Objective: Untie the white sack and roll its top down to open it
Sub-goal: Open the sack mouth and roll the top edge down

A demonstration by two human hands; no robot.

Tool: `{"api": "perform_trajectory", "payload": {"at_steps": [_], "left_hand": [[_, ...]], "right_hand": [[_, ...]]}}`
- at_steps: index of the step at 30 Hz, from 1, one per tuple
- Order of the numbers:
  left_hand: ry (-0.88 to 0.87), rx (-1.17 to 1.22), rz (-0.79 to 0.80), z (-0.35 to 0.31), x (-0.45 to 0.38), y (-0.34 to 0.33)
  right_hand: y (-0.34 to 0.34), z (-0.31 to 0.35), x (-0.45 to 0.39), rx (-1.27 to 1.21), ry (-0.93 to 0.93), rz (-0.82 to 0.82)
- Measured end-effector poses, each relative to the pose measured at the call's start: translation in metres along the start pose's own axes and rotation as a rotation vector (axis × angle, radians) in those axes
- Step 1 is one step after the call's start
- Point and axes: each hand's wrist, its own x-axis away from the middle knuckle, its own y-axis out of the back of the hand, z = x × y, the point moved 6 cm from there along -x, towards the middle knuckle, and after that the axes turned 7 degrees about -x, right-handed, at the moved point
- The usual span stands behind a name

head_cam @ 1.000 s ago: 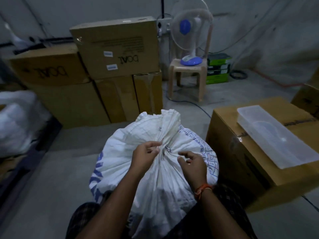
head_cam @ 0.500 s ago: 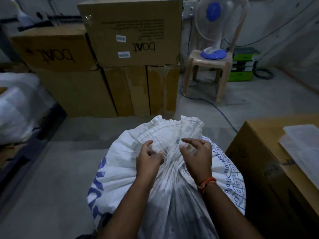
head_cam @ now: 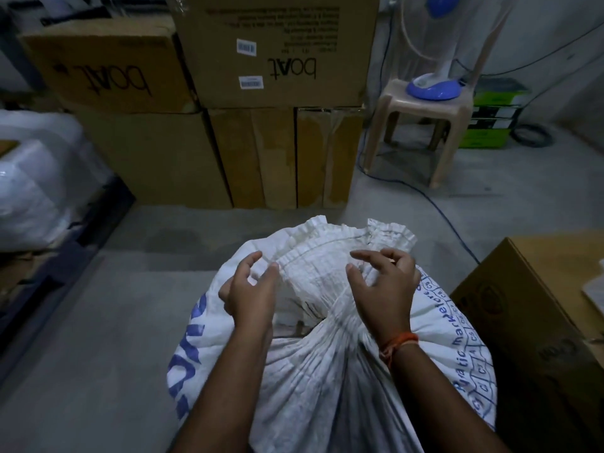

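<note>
A white woven sack (head_cam: 327, 387) with blue print stands on the floor right in front of me. Its pleated neck is pinched together between my wrists, and the ruffled hem (head_cam: 343, 240) fans out above, with a dark gap showing below it. My left hand (head_cam: 251, 292) hovers at the left end of the hem, fingers spread and loosely curved, the thumb tip touching the hem. At the right side of the gather, my right hand (head_cam: 382, 286), with an orange thread on the wrist, has its fingers arched over the fabric. I see no tie.
Stacked cardboard boxes (head_cam: 277, 53) stand close behind the sack. A plastic stool (head_cam: 421, 103) with a blue fan base is at the back right, with a blue cable across the floor. Another cardboard box (head_cam: 539, 305) crowds the right, and white bags (head_cam: 36, 178) lie left.
Both hands have let go of the gathered neck and moved apart toward the hem. The mouth has spread wider. My view has shifted closer and left.
</note>
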Motion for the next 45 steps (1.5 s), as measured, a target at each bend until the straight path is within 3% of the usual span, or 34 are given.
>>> {"api": "perform_trajectory", "payload": {"at_steps": [3, 5, 10, 12, 15, 19, 24, 26, 36, 45], "left_hand": [[0.189, 0.053, 0.162, 0.009, -0.009, -0.010], [0.199, 0.012, 0.205, 0.010, -0.003, -0.014], [-0.211, -0.372, -0.026, -0.006, 0.053, -0.011], [-0.323, -0.449, 0.058, 0.006, 0.077, -0.027], [-0.294, -0.514, 0.259, 0.030, 0.082, -0.053], [-0.250, -0.308, 0.519, 0.032, 0.066, -0.084], [-0.195, -0.178, 0.186, 0.032, 0.052, -0.068], [-0.191, -0.184, 0.123, 0.038, 0.059, -0.055], [-0.306, -0.252, 0.183, 0.086, 0.107, 0.008], [-0.334, -0.271, 0.170, 0.093, 0.141, 0.018]], "right_hand": [[-0.003, -0.008, 0.005, 0.102, -0.086, 0.016], [-0.005, -0.015, 0.008, 0.161, -0.163, 0.033], [-0.006, -0.026, 0.010, 0.004, -0.193, 0.128], [-0.008, -0.031, 0.010, -0.057, -0.179, 0.196], [-0.013, -0.038, 0.011, -0.116, -0.139, 0.317], [-0.007, -0.046, 0.015, -0.214, -0.126, 0.423], [0.005, -0.053, 0.026, -0.321, -0.214, 0.379], [0.015, -0.054, 0.036, -0.374, -0.236, 0.334], [0.055, -0.089, 0.120, -0.372, -0.273, 0.441], [0.069, -0.103, 0.162, -0.283, -0.269, 0.439]]}}
